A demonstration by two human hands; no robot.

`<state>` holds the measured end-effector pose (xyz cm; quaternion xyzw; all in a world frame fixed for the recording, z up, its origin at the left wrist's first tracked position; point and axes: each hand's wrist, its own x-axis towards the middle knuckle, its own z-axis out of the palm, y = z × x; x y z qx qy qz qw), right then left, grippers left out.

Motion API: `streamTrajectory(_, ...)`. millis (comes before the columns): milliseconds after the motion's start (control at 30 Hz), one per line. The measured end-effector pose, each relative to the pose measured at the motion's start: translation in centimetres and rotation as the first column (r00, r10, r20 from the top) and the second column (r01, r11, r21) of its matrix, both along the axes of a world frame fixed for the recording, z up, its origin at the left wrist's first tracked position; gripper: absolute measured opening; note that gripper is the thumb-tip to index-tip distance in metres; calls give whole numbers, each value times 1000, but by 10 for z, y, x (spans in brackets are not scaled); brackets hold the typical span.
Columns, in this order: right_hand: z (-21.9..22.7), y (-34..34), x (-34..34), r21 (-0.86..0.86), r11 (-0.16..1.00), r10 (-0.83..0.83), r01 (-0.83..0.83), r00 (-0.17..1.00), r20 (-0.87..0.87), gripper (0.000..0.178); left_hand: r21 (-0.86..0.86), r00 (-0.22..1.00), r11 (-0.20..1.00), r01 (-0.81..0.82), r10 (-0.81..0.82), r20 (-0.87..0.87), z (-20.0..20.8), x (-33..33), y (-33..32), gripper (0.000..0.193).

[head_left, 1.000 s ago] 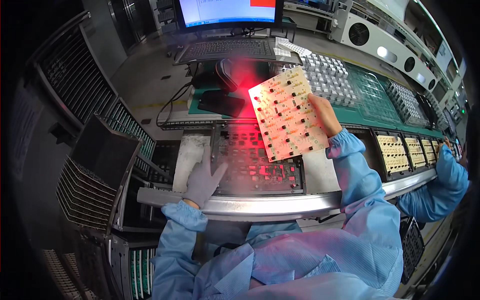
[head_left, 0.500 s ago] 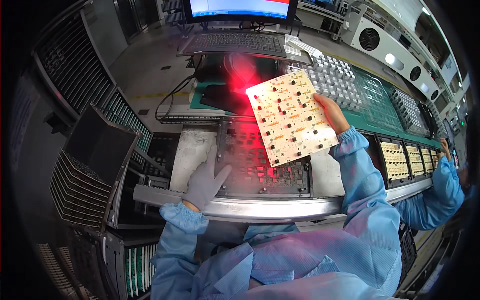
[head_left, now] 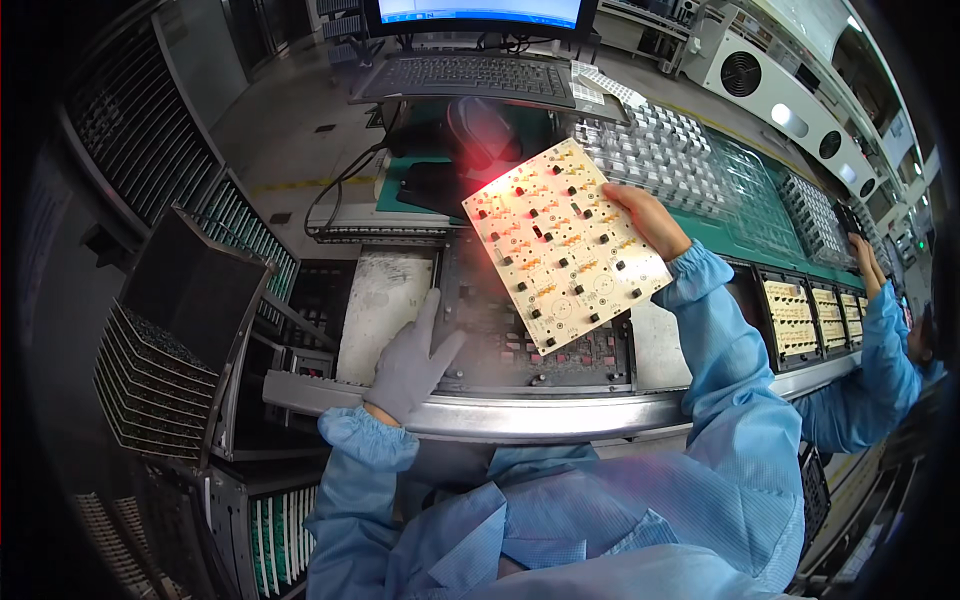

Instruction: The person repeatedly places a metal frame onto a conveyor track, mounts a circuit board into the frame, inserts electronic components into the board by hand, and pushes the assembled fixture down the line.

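My right hand [head_left: 650, 222], bare, grips the right edge of a cream circuit board [head_left: 565, 245] dotted with small black parts. The board is held tilted above a dark fixture tray [head_left: 480, 340] with many cut-outs, hiding part of it. Red light falls on the board's upper left corner from a dark scanner-like device [head_left: 482, 132] behind it. In a grey glove, my left hand [head_left: 408, 365] rests at the tray's left end, thumb and forefinger apart, holding nothing.
A keyboard [head_left: 470, 78] and monitor [head_left: 475, 14] stand at the back. Clear plastic trays [head_left: 650, 160] fill the back right. Further right, framed boards [head_left: 790, 318] sit on the rail [head_left: 540, 415] near a co-worker's hand [head_left: 868, 262]. Board racks [head_left: 160, 370] stand at left.
My right hand has moved the board left and slightly nearer, turning it a little. The red glow over the tray has shrunk to the board's corner. My left hand stays put.
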<state>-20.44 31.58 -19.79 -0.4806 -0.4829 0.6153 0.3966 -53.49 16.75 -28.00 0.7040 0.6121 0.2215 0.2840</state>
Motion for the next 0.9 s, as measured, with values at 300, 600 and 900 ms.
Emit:
streamTrajectory(300,4,4,-17,-74,994,77,-80,996,-41,32,-22,1000,999,-23,24,19,3,-6,0,71)
streamTrajectory(600,11,13,-39,-35,961,276,-274,947,163,36,32,998,999,-27,25,52,-11,-15,1,69)
streamTrajectory(900,3,19,-43,-340,876,319,-342,940,-124,42,11,994,999,-36,35,107,-16,-20,4,72)
